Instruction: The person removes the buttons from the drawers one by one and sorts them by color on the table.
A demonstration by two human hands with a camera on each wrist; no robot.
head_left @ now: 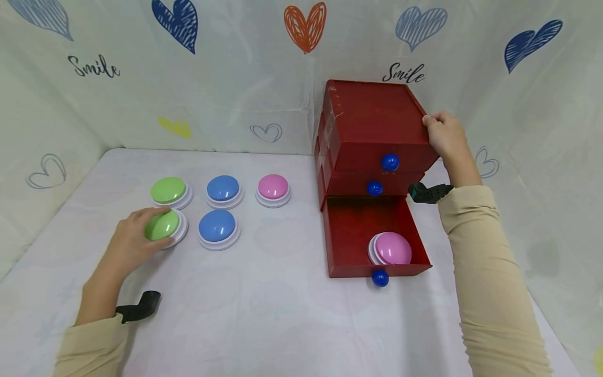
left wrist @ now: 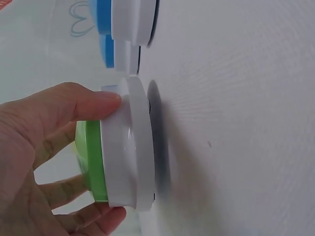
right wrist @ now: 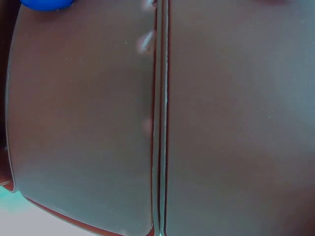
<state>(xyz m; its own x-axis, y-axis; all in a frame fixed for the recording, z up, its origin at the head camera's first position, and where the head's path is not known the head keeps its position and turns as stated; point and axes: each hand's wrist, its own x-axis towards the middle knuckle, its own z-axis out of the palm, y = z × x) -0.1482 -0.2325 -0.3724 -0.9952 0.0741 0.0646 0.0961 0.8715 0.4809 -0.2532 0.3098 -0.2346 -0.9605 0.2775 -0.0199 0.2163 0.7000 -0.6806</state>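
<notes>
My left hand (head_left: 134,241) holds a green push button (left wrist: 91,160) with a white round base, thumb on one side and fingers on the other. Whether its base touches the table I cannot tell. Right behind it stands another green push button (head_left: 168,190). My right hand (head_left: 446,136) grips the upper right edge of a red drawer box (head_left: 377,112); some of its fingers are hidden. The right wrist view shows only red panels (right wrist: 83,128) and part of a blue knob. In the pulled-out bottom drawer (head_left: 346,235) a pink push button (head_left: 393,248) leans tilted near the front.
Two blue push buttons (head_left: 217,225) stand one behind the other right of the green ones. Another pink push button (head_left: 273,187) is at the back, left of the drawer box. The two upper drawers, with blue knobs (head_left: 390,162), are closed. A printed curtain (head_left: 226,89) hangs behind the white table (head_left: 264,314).
</notes>
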